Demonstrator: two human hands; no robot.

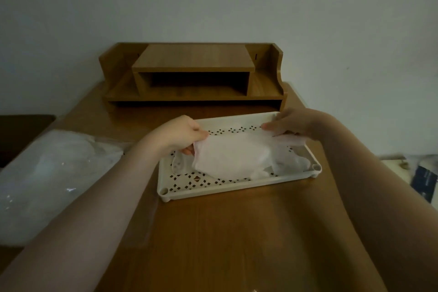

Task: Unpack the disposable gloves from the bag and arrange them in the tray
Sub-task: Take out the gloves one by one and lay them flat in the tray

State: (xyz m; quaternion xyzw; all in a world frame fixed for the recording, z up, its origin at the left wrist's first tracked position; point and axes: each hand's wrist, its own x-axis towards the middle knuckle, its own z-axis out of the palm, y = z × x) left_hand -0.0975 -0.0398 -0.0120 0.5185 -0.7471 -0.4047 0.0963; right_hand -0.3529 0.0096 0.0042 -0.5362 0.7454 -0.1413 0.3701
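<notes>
A translucent white disposable glove (233,155) is stretched over the cream perforated tray (213,188) in the middle of the wooden table. My left hand (180,136) pinches its left edge, and my right hand (288,124) pinches its right end. Beneath it, more gloves (291,163) lie in the tray, partly hidden. The clear plastic bag (49,173) lies on the table's left side.
A wooden desk organiser (193,73) stands at the back against the wall, just behind the tray. At the right edge sits a dark blue and white item (424,179). A dark piece of furniture (21,130) is at the far left.
</notes>
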